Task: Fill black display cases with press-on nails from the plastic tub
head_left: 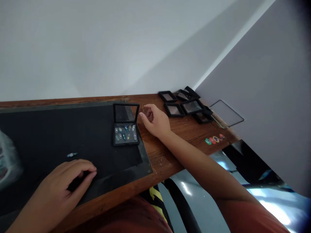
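Note:
An open black case stands on the black mat, its clear-windowed lid raised. Several small decorated false nails, blue, clear and yellowish, lie on its grey inside. My right hand is just right of the lid, fingers curled and thumb apart from the index finger, with nothing visible between them. My left hand rests low over the mat, thumb and index finger pinched together; whatever may be at the tips is too small to make out. One blue-and-silver false nail lies on the mat just beyond it.
Several black window-framed cases are piled at the right by the wall. Round colourful stickers sit near the wooden table's right edge. A thin black frame outline is on the side panel. A blurred whitish container stands far left.

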Demonstrator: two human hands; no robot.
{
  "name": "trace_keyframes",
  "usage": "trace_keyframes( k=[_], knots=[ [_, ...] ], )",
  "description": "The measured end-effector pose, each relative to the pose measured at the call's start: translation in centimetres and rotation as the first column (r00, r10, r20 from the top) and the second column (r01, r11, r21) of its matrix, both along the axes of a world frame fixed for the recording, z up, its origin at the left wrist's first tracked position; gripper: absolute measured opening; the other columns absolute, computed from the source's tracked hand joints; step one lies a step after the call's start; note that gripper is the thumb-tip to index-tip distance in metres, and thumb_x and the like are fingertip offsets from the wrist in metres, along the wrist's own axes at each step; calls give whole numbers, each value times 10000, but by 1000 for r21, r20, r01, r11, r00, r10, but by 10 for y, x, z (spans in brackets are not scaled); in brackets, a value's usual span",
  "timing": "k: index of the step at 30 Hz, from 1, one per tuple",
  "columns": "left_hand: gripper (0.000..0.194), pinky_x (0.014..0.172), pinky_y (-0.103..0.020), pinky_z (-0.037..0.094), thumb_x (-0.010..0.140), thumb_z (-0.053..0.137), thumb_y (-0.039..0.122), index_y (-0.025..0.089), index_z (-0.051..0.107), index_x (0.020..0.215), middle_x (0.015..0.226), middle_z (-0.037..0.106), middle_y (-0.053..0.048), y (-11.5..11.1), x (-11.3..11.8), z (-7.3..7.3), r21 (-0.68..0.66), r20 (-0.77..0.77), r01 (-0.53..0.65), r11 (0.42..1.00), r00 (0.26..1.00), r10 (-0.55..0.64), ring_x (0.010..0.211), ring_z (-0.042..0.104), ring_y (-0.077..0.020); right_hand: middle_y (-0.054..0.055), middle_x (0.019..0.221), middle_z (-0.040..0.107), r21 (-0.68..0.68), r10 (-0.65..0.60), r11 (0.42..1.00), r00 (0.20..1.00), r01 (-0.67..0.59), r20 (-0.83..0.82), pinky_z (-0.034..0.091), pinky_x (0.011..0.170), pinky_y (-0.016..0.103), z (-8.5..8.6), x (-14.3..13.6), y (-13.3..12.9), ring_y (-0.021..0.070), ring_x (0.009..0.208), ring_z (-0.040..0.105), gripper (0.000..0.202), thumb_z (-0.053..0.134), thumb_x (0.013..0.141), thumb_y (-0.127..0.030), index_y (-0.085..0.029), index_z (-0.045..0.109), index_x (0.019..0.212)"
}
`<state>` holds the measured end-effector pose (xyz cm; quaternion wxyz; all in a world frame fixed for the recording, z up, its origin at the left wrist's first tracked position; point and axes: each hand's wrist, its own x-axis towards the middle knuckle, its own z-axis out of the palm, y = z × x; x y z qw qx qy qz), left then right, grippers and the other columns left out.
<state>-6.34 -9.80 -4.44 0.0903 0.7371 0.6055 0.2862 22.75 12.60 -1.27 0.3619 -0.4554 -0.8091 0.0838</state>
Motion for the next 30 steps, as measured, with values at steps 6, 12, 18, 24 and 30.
trace_keyframes(
  k=[6, 12, 18, 24, 30],
  knots=[
    [175, 736, -274, 547, 969, 573, 400, 283, 701, 980, 904, 765, 20, 6, 8, 18, 29, -33, 70, 997, 997, -69, 765, 709, -159, 87, 918, 679, -56, -44, 997, 995, 49, 94, 459, 805, 360, 37, -15, 24, 242, 882, 626, 419, 609, 982, -497, -148, 652, 1209],
    [142, 716, -279, 534, 952, 569, 344, 276, 693, 966, 867, 749, 30, 7, 10, 20, 27, -49, 85, 996, 995, -84, 739, 695, -154, 91, 998, 712, -198, 137, 963, 967, -181, -216, 465, 908, 343, 31, -50, 41, 213, 956, 625, 377, 476, 1026, -487, -169, 666, 959],
    [146, 743, -297, 516, 971, 553, 331, 269, 685, 964, 873, 732, 28, 6, 11, 20, -33, -62, 72, 997, 995, -74, 750, 672, -156, 27, 750, 600, -284, 250, 898, 920, -337, -301, 449, 745, 288, 9, -46, 41, 167, 767, 577, 388, 407, 980, -452, -176, 602, 791],
    [139, 716, -289, 497, 974, 573, 342, 262, 684, 954, 844, 715, 28, 7, 11, 21, -43, -43, 62, 997, 997, -64, 724, 653, -148, -32, 655, 362, -285, 401, 832, 871, -477, -285, 300, 650, 274, 20, -41, 25, 112, 658, 367, 497, 460, 988, -566, -203, 376, 659],
    [136, 743, -297, 505, 981, 569, 311, 256, 688, 1017, 896, 734, 17, 7, 9, 19, -33, -62, 79, 996, 995, -81, 739, 663, -146, -43, 694, 284, -336, 540, 722, 796, -605, -272, 260, 651, 284, 32, -44, 7, 102, 652, 284, 481, 477, 1023, -500, -212, 311, 676]
  ],
)
